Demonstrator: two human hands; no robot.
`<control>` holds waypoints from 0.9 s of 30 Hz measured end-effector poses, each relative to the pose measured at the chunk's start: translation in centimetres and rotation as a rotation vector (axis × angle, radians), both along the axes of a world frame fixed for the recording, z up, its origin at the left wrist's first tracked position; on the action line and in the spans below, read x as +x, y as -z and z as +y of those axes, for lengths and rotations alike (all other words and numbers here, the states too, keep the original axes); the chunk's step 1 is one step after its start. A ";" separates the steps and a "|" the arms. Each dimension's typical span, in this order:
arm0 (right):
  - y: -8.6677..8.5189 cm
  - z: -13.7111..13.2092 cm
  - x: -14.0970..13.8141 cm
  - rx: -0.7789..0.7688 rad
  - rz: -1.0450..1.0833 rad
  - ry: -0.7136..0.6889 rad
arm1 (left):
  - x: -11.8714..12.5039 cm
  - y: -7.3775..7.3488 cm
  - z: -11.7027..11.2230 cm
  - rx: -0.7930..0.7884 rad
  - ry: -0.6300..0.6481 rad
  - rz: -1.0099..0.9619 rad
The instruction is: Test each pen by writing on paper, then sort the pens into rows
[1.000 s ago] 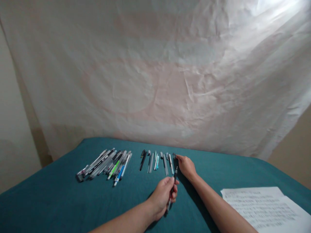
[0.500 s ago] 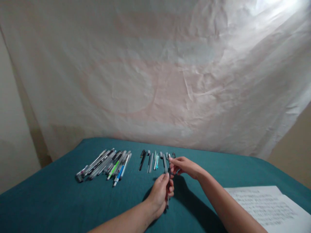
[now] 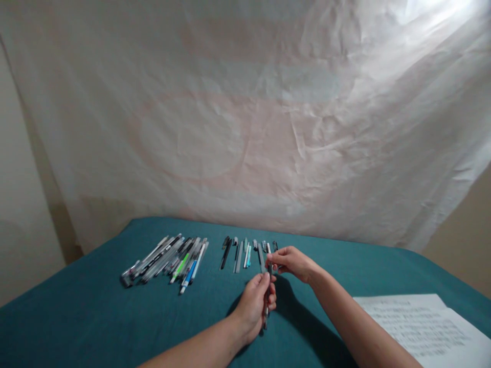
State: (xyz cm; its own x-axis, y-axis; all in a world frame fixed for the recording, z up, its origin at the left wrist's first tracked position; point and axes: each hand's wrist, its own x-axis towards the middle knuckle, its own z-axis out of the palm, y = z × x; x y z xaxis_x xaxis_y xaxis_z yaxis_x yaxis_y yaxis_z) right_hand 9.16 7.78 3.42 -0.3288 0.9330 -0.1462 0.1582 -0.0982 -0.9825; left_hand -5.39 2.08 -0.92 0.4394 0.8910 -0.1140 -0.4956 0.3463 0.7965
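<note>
My left hand (image 3: 253,302) is closed around a dark, slim pen (image 3: 266,318), whose lower end sticks out below the fingers. The pen's upper end points away from me, and my right hand (image 3: 294,262) pinches it with thumb and fingertips. Whether a separate cap or part sits between those fingertips is too small to tell. Just beyond the hands lies a spaced row of pens and caps, among them a black pen (image 3: 226,254), a grey pen (image 3: 238,256) and a turquoise pen (image 3: 248,255).
A heap of pens (image 3: 169,260) lies to the left, with a green one and a blue one on its near side. Sheets of written paper (image 3: 418,327) rest at the right. A teal cloth (image 3: 95,322) covers the table, and a pale sheet (image 3: 245,128) hangs behind.
My right hand has drawn slightly nearer and its fingertips now meet the pen's upper end. The pen in my left hand has shifted slightly right.
</note>
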 end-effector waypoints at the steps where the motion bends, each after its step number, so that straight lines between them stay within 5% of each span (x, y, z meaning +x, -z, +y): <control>1: -0.1 0.1 0.1 0.010 0.004 0.018 | 0.0 0.0 0.0 0.012 0.003 0.010; 5: -0.5 0.7 0.5 0.152 0.054 0.171 | 0.2 -0.2 -0.3 0.048 0.013 0.071; 9: -0.4 2.0 2.0 0.414 0.154 0.500 | 0.4 -0.4 -0.5 0.091 0.066 0.156; 13: 1.4 3.5 4.0 0.412 0.164 0.695 | 0.4 -0.5 -0.6 0.103 0.104 0.201; 19: 4.7 4.5 5.2 0.311 -0.012 0.592 | 0.3 0.0 -0.4 0.123 0.103 0.200; 27: 5.9 4.7 4.3 0.335 -0.264 0.466 | 0.4 -0.1 -0.4 0.120 0.099 0.194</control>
